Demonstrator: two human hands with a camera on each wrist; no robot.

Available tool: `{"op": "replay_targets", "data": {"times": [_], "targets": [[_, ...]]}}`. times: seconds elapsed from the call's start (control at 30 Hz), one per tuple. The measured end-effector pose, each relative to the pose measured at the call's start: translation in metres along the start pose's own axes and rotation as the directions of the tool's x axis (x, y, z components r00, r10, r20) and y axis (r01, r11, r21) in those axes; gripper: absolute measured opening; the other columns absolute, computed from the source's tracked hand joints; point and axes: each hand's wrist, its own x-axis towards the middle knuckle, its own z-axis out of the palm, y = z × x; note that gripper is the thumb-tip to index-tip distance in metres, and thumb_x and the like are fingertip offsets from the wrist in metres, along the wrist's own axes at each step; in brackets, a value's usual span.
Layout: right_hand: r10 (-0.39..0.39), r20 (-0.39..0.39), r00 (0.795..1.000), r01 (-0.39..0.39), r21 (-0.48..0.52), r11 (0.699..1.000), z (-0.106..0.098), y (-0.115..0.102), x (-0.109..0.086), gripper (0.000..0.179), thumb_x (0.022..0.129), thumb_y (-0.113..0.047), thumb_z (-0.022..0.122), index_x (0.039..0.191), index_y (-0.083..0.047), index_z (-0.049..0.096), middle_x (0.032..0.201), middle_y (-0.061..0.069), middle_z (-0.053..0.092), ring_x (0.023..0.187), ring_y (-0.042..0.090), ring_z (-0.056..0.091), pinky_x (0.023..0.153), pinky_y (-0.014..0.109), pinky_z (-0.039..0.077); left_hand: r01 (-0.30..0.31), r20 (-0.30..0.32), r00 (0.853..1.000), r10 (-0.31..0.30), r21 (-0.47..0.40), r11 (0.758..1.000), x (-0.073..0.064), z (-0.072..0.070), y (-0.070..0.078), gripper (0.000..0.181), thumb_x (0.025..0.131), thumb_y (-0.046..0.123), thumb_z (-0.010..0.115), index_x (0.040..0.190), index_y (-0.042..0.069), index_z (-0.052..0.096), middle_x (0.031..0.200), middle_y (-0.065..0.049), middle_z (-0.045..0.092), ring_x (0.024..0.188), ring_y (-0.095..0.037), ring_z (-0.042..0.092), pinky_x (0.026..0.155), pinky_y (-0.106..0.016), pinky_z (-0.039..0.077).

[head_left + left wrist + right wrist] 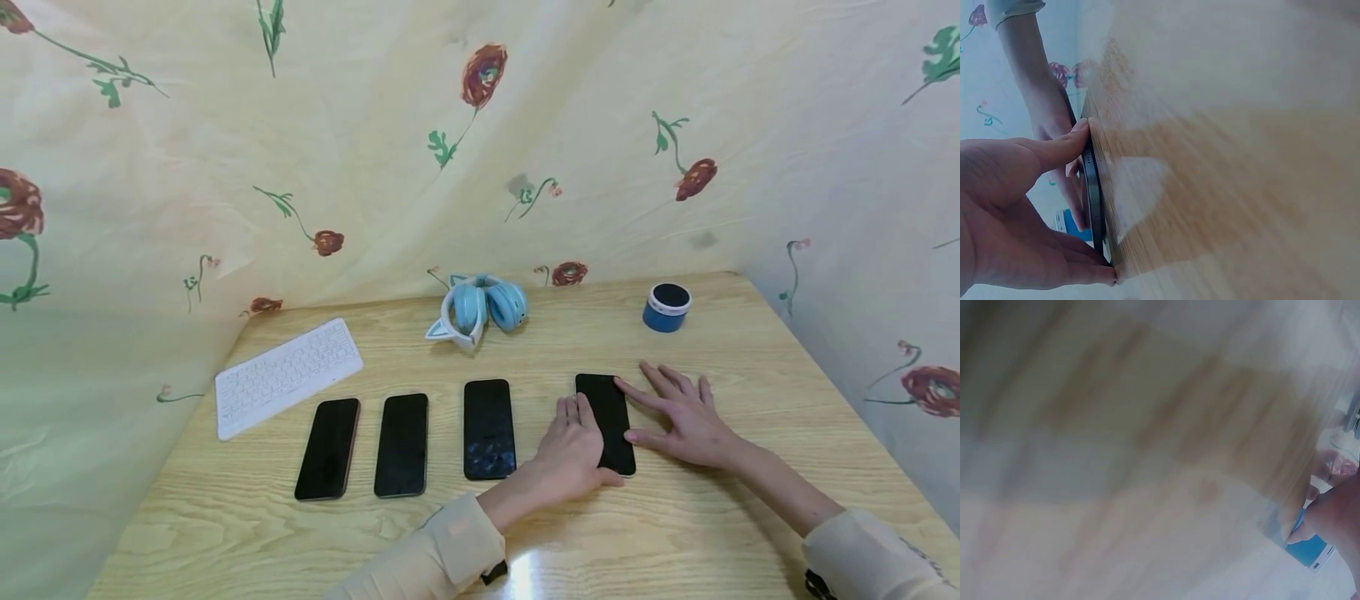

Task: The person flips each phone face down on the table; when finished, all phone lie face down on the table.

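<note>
A black smartphone (612, 425) lies screen up on the table between my two hands. My left hand (568, 450) rests along its left side, fingers straight and pointing away, thumb stretched across near the lower edge. In the left wrist view, the thumb and fingers of the left hand (1016, 206) are spread along the edge of the phone (1092, 187). On the other side, my right hand (686, 423) has its fingers spread, with thumb and index finger at the phone's right edge. The right wrist view shows only part of the right hand (1335, 512).
Left of my hands, three more black smartphones (489, 429) (401, 446) (327, 450) lie in a row. Behind them are a white keyboard (288, 377) and blue cat-ear headphones (470, 308). A small blue speaker (665, 308) stands at the back right. Flowered cloth (375, 150) hangs behind the table.
</note>
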Motion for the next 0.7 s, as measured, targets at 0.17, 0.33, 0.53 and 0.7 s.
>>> {"op": "replay_targets", "data": {"times": [0.17,0.33,0.53,0.7], "targets": [[-0.002,0.004,1.0,0.002,0.008,1.0,0.0,0.001,0.0,0.073,0.084,-0.048,0.072,0.149,-0.031,0.042,0.153,0.027,0.026,0.134,0.055,0.021,0.095,0.081,0.003,0.016,0.015,1.0,-0.016,-0.006,1.0,-0.002,0.0,0.003,0.11,0.082,0.064,0.063,0.156,0.004,0.007,0.154,-0.025,0.025,0.144,-0.033,0.02,0.11,-0.032,0.03],[-0.005,0.001,1.0,0.005,0.009,1.0,0.0,0.002,0.001,0.073,0.084,-0.048,0.072,0.149,-0.031,0.043,0.153,0.028,0.027,0.134,0.055,0.022,0.094,0.081,0.004,0.038,0.026,0.999,-0.037,-0.041,0.998,-0.002,0.001,0.005,0.11,0.083,0.062,0.062,0.157,0.007,0.002,0.156,-0.024,0.021,0.145,-0.032,0.016,0.112,-0.032,0.026],[0.012,0.025,1.0,-0.012,0.02,1.0,-0.001,0.005,0.002,0.074,0.084,-0.05,0.071,0.149,-0.031,0.042,0.154,0.027,0.025,0.135,0.055,0.02,0.095,0.081,0.003,0.037,0.017,0.999,-0.036,-0.08,0.996,-0.001,0.001,0.002,0.112,0.082,0.065,0.062,0.157,0.01,0.0,0.157,-0.021,0.019,0.146,-0.031,0.016,0.112,-0.034,0.028],[0.047,0.052,0.998,-0.05,0.04,0.998,-0.008,0.009,0.005,0.071,0.086,-0.051,0.069,0.148,-0.028,0.044,0.153,0.028,0.028,0.134,0.055,0.021,0.094,0.081,0.006,-0.018,0.003,1.0,0.019,-0.175,0.984,0.0,-0.005,-0.007,0.105,0.086,0.067,0.055,0.157,0.01,0.003,0.158,-0.021,0.019,0.145,-0.032,0.017,0.111,-0.037,0.03]]}}
